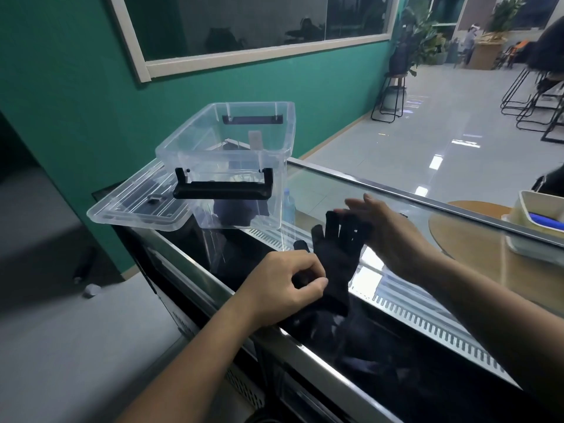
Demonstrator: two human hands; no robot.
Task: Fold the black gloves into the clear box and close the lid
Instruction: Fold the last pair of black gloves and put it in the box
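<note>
A black glove (337, 254) lies flat on the glass counter top, fingers pointing away from me. My left hand (290, 285) pinches its near left edge by the thumb. My right hand (384, 230) hovers open, fingers spread over the glove's fingertips, touching them at most lightly. The clear box (244, 141) stands open at the counter's far left, black handle facing me. A dark folded glove (235, 213) shows through its front wall on the bottom. The clear lid (134, 206) lies flat, tucked against the box's left side.
The glass counter (396, 303) has slotted metal rims. A plastic bottle (288, 206) shows right of the box. A white tray (537, 221) sits on a round wooden mat at the right. Teal wall behind; stools and plants far right.
</note>
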